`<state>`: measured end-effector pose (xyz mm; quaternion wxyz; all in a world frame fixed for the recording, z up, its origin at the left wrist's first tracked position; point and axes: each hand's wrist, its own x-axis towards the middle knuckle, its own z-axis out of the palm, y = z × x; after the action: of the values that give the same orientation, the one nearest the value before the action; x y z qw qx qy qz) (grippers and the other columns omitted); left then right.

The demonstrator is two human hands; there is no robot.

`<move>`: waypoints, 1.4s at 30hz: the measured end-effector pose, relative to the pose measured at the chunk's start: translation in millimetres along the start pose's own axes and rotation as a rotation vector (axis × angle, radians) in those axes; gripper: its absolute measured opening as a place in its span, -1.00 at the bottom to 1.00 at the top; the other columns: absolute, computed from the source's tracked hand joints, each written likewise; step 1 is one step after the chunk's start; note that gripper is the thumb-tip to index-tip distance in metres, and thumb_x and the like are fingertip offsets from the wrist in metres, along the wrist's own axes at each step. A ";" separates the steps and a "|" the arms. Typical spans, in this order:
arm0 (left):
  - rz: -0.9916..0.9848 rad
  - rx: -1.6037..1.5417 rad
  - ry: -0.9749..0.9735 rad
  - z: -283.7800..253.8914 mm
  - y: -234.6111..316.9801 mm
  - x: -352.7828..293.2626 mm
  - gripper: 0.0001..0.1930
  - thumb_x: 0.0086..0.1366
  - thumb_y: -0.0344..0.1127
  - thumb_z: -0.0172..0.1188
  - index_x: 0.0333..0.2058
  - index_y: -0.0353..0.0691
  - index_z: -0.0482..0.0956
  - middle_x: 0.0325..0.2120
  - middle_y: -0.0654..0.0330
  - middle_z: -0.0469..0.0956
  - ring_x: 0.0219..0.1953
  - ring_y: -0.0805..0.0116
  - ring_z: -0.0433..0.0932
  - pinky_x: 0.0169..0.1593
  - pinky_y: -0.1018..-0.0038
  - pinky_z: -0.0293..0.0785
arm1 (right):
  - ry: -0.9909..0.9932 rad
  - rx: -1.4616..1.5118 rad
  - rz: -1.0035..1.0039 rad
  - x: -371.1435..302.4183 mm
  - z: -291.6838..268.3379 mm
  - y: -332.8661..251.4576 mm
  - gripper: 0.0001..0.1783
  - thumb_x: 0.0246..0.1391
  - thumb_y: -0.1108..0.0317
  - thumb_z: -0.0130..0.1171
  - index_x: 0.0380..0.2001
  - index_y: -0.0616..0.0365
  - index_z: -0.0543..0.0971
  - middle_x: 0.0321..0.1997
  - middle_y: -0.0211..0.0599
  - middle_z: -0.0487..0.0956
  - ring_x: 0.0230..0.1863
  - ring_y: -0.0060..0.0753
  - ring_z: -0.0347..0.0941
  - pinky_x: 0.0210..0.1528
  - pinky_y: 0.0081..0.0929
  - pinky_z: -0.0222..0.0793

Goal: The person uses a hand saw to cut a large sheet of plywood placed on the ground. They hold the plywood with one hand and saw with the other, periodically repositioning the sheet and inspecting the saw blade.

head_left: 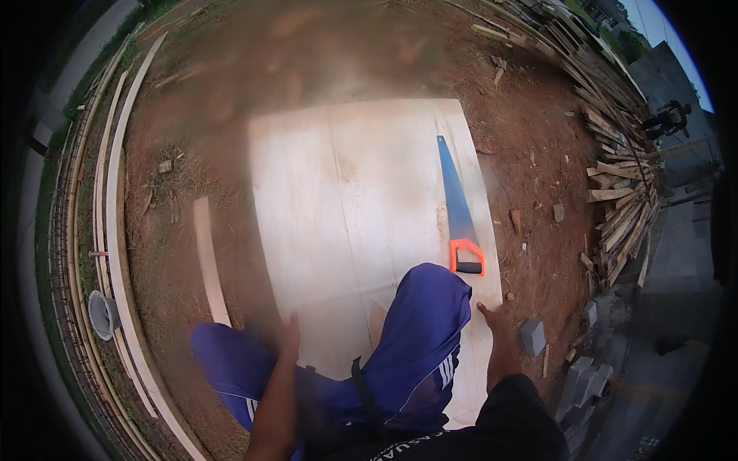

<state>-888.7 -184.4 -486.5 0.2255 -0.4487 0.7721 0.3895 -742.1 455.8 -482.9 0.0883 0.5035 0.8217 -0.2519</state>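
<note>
Plywood (361, 215), a pale rectangular sheet, lies lengthwise ahead, between the bare left hand (290, 338) and bare right hand (496, 316) at its side edges (finger closure I cannot tell); the blue-bladed, orange-handled saw (457, 206) lies lengthwise atop, nearer the right.

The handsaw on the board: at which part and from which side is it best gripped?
Probably by the black grip of its orange handle, coming from the near right with the right hand. The saw lies flat, blade pointing away, handle nearest, and the right knee is close at the handle's near left.
</note>
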 end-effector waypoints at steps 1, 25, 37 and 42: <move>-0.003 0.077 -0.119 -5.3 3.1 -12.3 -0.21 0.39 0.21 0.22 0.22 -0.50 0.46 0.16 -0.24 0.56 0.21 -0.15 0.55 0.25 0.17 0.42 | 0.036 -0.017 -0.017 3.4 -5.1 13.9 0.42 -0.22 -0.21 0.63 0.50 0.34 0.07 0.50 0.21 0.26 0.55 0.13 0.15 0.55 -0.06 0.10; 0.211 0.153 -0.138 -115.7 -97.8 48.0 -0.47 0.58 0.04 0.02 -0.22 -0.46 0.56 -0.40 -0.11 0.59 -0.33 0.13 0.56 -0.13 0.21 0.47 | -0.014 -0.342 -0.150 -80.2 22.5 -80.4 0.06 0.02 -0.23 0.49 0.32 0.40 0.38 0.27 0.20 0.55 0.32 0.15 0.47 0.36 -0.06 0.36; 0.183 0.160 0.049 -95.7 -65.3 104.6 -0.25 0.49 0.27 -0.04 -0.14 -0.53 0.59 -0.07 -0.45 0.56 0.03 -0.46 0.51 0.12 -0.05 0.39 | -0.086 -0.300 -0.156 -98.7 45.1 -102.7 0.27 0.00 -0.23 0.50 0.43 0.49 0.10 0.35 0.37 0.41 0.41 0.27 0.34 0.42 -0.01 0.26; 0.260 0.135 0.215 -59.3 -80.9 120.9 -0.15 0.48 0.34 -0.10 -0.07 -0.59 0.59 -0.02 -0.47 0.57 0.09 -0.44 0.52 0.20 -0.08 0.38 | -0.133 -0.189 -0.205 -57.1 48.7 -61.5 0.38 -0.02 -0.24 0.50 0.43 0.63 -0.02 0.47 0.46 0.22 0.50 0.30 0.21 0.51 -0.04 0.15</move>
<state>-878.3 -318.4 -567.9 0.1190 -0.3681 0.8677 0.3122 -773.8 364.1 -481.9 0.1634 0.3888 0.8811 -0.2140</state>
